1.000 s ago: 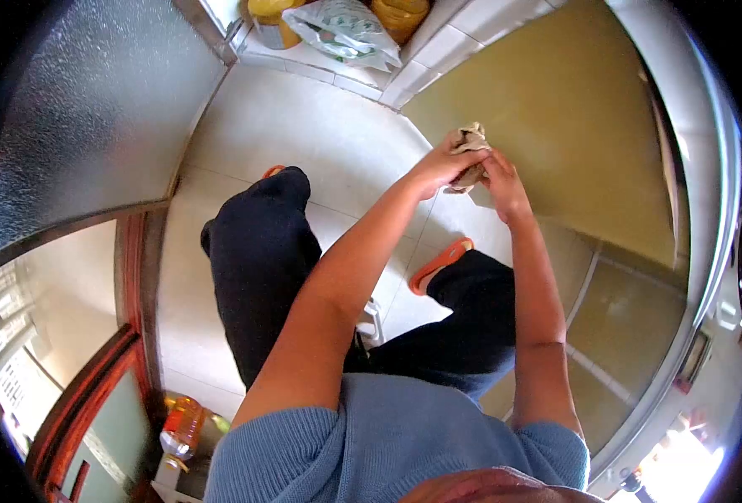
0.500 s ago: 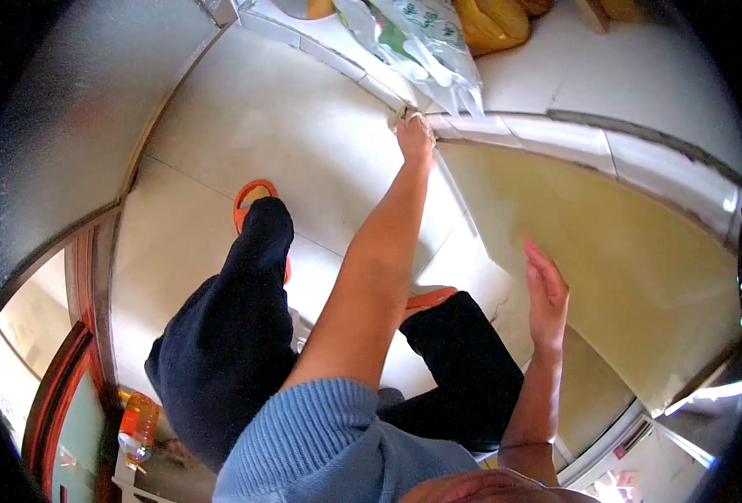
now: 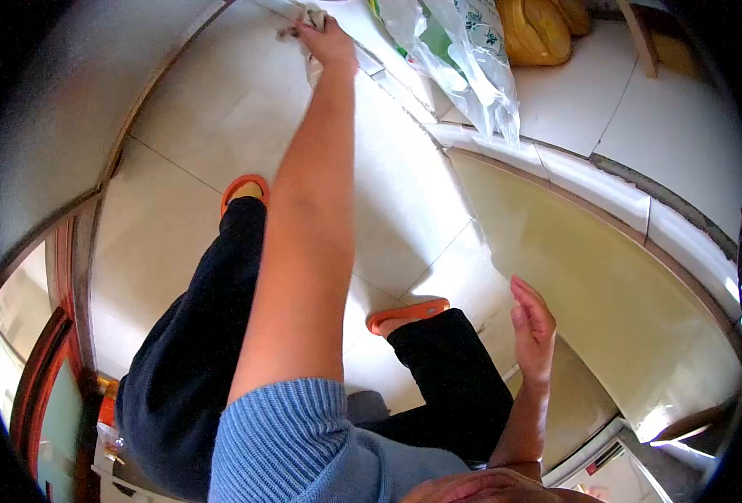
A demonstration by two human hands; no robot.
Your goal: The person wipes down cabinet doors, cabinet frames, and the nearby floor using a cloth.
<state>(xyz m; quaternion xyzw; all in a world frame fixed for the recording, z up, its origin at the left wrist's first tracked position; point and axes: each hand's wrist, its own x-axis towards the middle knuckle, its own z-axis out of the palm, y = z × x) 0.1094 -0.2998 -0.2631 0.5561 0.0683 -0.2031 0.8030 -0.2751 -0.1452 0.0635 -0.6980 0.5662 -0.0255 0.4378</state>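
My left hand (image 3: 327,44) is at the end of my outstretched arm, near the top of the view. Its fingers are closed on a crumpled, pale grey-beige rag (image 3: 313,18), which lies against the floor tiles beside the base of a white tiled ledge. Part of the rag is hidden by the hand. My right hand (image 3: 535,331) hangs in the air at the right, its fingers stretched out and holding nothing. Behind it is a yellowish smooth panel (image 3: 614,293), and I see no contact between the two.
A clear plastic bag (image 3: 471,75) with green print hangs over the tiled ledge (image 3: 589,180). Yellow bags (image 3: 538,33) stand behind it. My feet, in orange slippers (image 3: 408,313), are on the pale floor tiles (image 3: 186,126). A frosted glass panel (image 3: 44,142) borders the left side.
My left hand has moved with the rag up and to the left along the foot of the ledge, away from the ledge's corner. My right hand has shifted slightly down in view, still open.
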